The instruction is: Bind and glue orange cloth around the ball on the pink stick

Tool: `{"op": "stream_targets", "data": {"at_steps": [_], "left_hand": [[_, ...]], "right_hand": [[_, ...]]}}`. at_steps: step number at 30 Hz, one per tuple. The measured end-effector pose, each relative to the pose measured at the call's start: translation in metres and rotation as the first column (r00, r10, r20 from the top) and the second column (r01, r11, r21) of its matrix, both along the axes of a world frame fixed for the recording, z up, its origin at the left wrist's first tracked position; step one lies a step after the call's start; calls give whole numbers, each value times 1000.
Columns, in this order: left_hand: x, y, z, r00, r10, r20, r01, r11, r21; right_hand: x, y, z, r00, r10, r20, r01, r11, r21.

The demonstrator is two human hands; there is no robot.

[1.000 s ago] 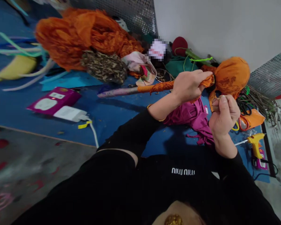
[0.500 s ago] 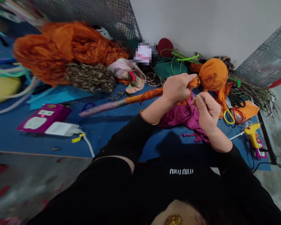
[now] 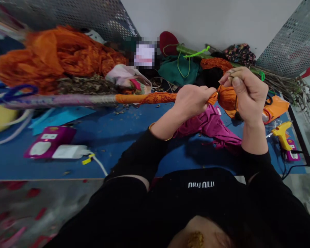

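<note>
My left hand [image 3: 190,100] is closed around a long stick [image 3: 144,99] wrapped in orange patterned cloth, just below its right end. Lilac and silver wrapping covers the stick's left part. A round orange cloth bundle [image 3: 226,98] sits at the right end, past a narrow gathered neck, partly hidden by my right hand [image 3: 251,93]. That hand is raised in front of the bundle, its fingers pinched on what looks like a thin dark cord near the neck. Beneath both hands lies crumpled magenta cloth [image 3: 206,125].
Orange fabric [image 3: 51,55] is heaped at the back left, near a lit phone [image 3: 144,55]. Green cloth [image 3: 181,70] lies behind my hands. A yellow glue gun [image 3: 282,134] and bundled twigs [image 3: 286,81] are at right. A purple power socket block [image 3: 50,139] stands front left.
My right hand has risen and moved right, in front of the orange bundle. My left hand keeps its hold, while the stick has swung from slanting to nearly level. The view has shifted slightly.
</note>
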State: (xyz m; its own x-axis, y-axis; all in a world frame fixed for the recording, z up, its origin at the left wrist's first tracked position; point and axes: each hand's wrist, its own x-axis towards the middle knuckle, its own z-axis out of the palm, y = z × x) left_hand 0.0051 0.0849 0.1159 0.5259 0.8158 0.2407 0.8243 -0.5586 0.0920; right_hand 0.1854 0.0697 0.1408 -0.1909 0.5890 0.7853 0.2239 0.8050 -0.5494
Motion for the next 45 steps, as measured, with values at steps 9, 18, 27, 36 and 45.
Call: {"op": "stream_targets", "data": {"at_steps": [9,18,27,36,45], "left_hand": [[-6,3,-3,999,-28,14,28,1000,1],[-17,9,-1,993,-3,122,7,1000,-30],[-9,0,-1,997,-58,46,60,997,-42],[-4,-4,-1,988,-143,-52,146,988,46],[0,-7,-5,987,-156,-45,161,977,139]], "right_hand": [[5,13,-4,997,1,-83,6,996,87],[-2,4,1,973,-53,-223,71,995,76],[-4,5,-2,992,-59,-114,50,996,-76],[9,25,-14,996,-85,37,90,976,-196],[14,25,-16,989,-134,69,148,951,-271]]}}
